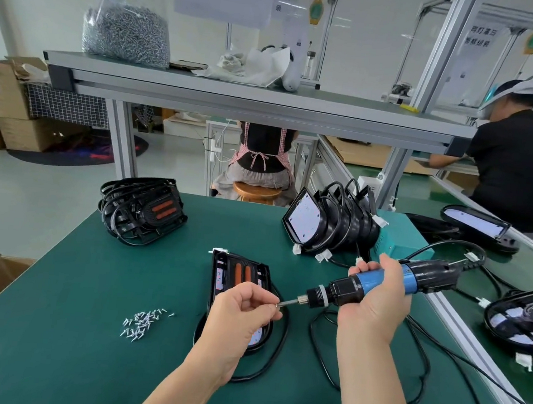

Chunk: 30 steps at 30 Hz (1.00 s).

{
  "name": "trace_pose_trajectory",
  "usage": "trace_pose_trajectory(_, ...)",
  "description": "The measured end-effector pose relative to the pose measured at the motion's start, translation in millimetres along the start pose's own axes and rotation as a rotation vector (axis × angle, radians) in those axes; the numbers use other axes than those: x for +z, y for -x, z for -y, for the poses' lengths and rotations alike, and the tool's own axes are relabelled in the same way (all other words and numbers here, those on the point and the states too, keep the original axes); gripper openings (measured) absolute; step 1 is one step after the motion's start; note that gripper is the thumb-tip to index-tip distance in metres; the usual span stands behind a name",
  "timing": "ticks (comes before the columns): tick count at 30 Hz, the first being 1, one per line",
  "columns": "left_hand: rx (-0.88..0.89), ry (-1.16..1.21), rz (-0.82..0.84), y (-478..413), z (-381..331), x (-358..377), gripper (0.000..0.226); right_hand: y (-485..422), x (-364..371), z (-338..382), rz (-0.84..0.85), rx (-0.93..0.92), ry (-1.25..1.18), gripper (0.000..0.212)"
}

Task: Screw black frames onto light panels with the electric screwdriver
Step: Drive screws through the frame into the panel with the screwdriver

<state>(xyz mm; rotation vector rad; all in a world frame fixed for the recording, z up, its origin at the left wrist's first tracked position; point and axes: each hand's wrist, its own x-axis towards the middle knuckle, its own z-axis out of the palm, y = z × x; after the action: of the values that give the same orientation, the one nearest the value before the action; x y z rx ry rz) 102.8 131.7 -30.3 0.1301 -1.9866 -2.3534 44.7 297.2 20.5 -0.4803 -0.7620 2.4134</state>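
My left hand (pixel 245 307) pinches a screw (pixel 278 305) onto the bit (pixel 289 302) while my right hand (pixel 376 298) grips the screwdriver (pixel 348 289); I should seat it straight first.

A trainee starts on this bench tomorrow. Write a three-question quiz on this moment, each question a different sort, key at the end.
1. True or false: the right hand grips the electric screwdriver by its blue body.
2. The loose screws on the green mat lie: A) left of the nearest light panel; B) right of it; C) on top of it.
3. Which hand pinches the small screw at the screwdriver's bit?
Key: 1 true; 2 A; 3 the left hand.
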Motion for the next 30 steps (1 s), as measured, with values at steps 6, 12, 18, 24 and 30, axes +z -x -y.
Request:
trace_pose_trajectory(6, 0.343, -0.361, -0.076, 12, 8, 4, 0.041, 3, 0, 1, -0.053, -0.013, 0.024, 0.014)
trace_pose_trajectory(12, 0.696, -0.565, -0.157, 19, 12, 8, 0.050, 3, -4, -5, -0.164, 0.034, 0.017, 0.019)
trace_pose_trajectory(18, 0.780, -0.637, -0.225, 21, 11, 10, 0.051, 0, -14, -10, -0.203, 0.104, -0.007, 0.016)
trace_pose_trajectory(24, 0.663, -0.529, -0.201, 16, 18, 11, 0.070, -3, -16, -16, -0.203, 0.112, -0.009, 0.022)
trace_pose_trajectory(30, 0.644, -0.570, -0.309, 10, 16, -3, 0.068, -12, -13, -14, -0.164, 0.084, 0.002, 0.021)
